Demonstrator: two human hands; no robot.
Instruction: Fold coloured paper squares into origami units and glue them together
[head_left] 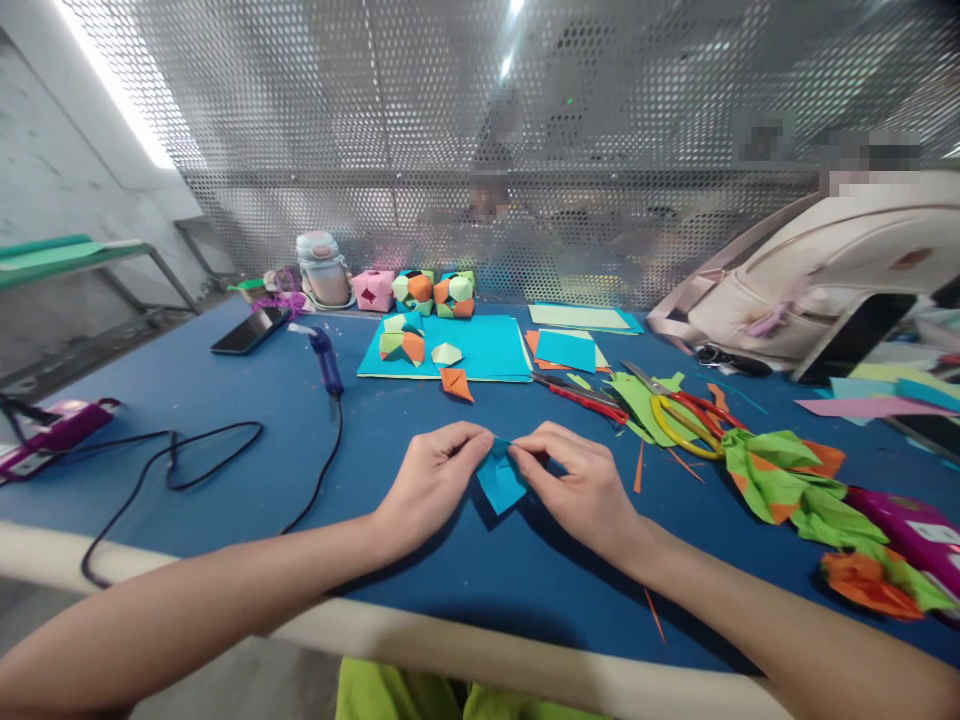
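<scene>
Between both hands, just above the blue table (420,570), is a small folded piece of blue paper (501,486). My left hand (439,478) pinches its upper left edge between thumb and forefinger. On the opposite side, my right hand (577,480) pinches the upper right edge the same way. Beyond the hands lie an orange folded paper piece (456,384) and a pale green folded piece (447,354). Beside these, a partly assembled paper shape (402,340) in green, orange and blue sits on blue sheets (487,345).
Red-handled scissors (589,397) and yellow-and-red scissors (686,425) lie right, near crumpled green and orange paper (787,475). Left are a purple glue gun (325,362) with its cord and a phone (251,330). Paper cubes (414,291) and a bottle (324,270) stand behind; a bag (840,260) stands right.
</scene>
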